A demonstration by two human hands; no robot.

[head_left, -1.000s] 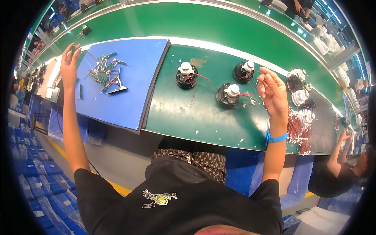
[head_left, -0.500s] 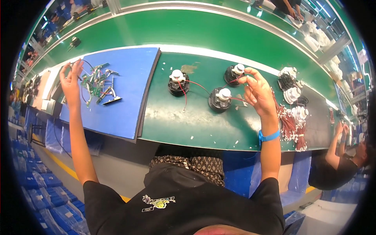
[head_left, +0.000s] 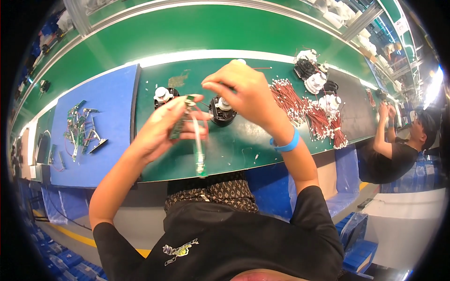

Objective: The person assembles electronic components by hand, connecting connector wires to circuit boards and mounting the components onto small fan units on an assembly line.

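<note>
I see my left hand (head_left: 161, 129) raised over the green bench (head_left: 253, 145), fingers curled around a narrow green circuit board (head_left: 180, 122) that stands nearly upright in the grip. A second long green strip (head_left: 200, 157) shows just at its 5 o'clock; I cannot tell whether it is held or lying on the bench. My right hand (head_left: 243, 93) sits at 2 o'clock from the board, thumb and forefinger pinched together; what they pinch is too small to make out. A black motor with a white hub (head_left: 221, 110) lies between the hands, another (head_left: 163, 95) at 11 o'clock. Loose circuit boards (head_left: 82, 129) rest on the blue mat (head_left: 108, 154) at 9 o'clock. Bundles of red wires (head_left: 309, 114) lie at 3 o'clock.
</note>
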